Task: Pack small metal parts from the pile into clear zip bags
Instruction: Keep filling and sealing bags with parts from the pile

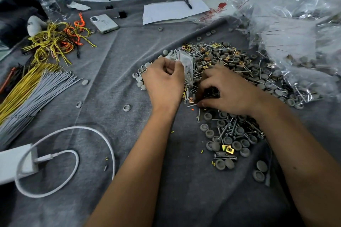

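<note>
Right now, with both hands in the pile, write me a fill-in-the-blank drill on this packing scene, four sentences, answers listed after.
1. The left hand holds a small clear ____ above the pile of parts.
2. The phone lies face ____ on the grey cloth.
3. A ____ rests on the sheet of paper.
4. The white charging cable lies on the person's ____ side.

Missing words: zip bag; down; pen; left
</note>
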`<state>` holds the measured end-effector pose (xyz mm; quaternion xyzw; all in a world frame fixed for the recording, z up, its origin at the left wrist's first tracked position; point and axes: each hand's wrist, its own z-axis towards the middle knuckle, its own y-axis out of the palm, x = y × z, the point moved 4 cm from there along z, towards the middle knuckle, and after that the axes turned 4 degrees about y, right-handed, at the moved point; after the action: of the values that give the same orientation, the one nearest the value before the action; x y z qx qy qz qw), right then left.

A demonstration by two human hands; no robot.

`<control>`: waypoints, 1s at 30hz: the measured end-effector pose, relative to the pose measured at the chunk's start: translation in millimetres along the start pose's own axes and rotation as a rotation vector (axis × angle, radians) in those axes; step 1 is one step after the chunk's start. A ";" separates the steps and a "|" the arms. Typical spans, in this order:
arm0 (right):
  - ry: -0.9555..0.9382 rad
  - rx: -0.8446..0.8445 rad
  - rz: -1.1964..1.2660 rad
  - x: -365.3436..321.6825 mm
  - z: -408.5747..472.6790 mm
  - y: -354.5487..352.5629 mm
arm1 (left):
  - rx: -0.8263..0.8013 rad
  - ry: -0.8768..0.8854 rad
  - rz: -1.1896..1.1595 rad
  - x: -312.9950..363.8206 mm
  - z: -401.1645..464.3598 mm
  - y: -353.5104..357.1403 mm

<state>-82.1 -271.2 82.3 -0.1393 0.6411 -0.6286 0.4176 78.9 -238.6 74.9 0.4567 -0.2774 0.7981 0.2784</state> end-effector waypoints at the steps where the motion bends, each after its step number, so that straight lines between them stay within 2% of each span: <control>1: -0.005 -0.007 -0.001 -0.3 -0.2 0.5 | -0.003 -0.003 0.003 -0.5 0.2 0.1; 4: -0.009 0.000 0.064 -1.9 -1.3 -1.0 | -0.008 -0.014 0.008 -2.5 1.3 -0.4; 9: 0.063 0.073 0.506 0.1 -5.7 -13.5 | -0.010 -0.028 0.016 -2.3 1.7 -1.0; 13: 0.045 0.385 0.439 2.2 -6.9 -21.6 | -0.074 -0.010 0.001 -4.6 1.9 3.6; 15: 0.089 0.451 0.376 7.2 -8.1 -22.7 | -0.120 0.025 0.009 -2.8 -0.1 7.2; 18: 0.101 0.471 0.248 9.6 -7.6 -21.6 | -0.190 0.098 0.015 2.8 -5.4 13.1; 27: 0.084 0.594 0.223 1.7 -8.0 -19.4 | -0.269 0.220 -0.026 12.3 -13.5 19.1; 30: 0.043 0.510 0.187 -0.3 -5.8 -17.1 | -0.238 0.197 -0.051 11.6 -11.5 16.9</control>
<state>-91.9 -270.0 97.4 0.0434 0.4809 -0.7313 0.4817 55.6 -240.1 77.0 0.3470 -0.3297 0.7932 0.3766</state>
